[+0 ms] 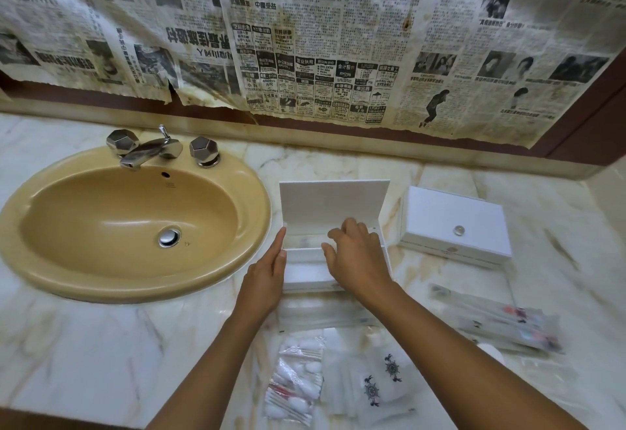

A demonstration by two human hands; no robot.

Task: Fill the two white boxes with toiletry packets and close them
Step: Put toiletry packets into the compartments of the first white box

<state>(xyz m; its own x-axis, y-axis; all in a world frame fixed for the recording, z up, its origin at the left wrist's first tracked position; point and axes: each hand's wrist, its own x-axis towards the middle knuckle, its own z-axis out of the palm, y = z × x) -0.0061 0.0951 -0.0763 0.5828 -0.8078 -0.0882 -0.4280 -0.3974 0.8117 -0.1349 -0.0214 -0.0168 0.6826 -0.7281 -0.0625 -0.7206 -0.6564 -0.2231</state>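
Note:
An open white box (305,270) stands on the marble counter right of the sink, its lid (333,204) tilted up at the back. My left hand (267,273) lies flat with straight fingers against the box's left side. My right hand (352,257) reaches over the box's inside with fingers curled downward; whether they hold anything is hidden. A second white box (455,226), closed, with a small round knob, sits to the right. Toiletry packets lie in front: cotton buds and pads (296,382), pouches with a ship's-wheel print (379,382), and toothbrush packets (498,321).
A tan oval sink (128,223) with a chrome tap (149,150) fills the left of the counter. Newspaper sheets (305,40) cover the wall behind. The counter's front edge runs along the bottom left.

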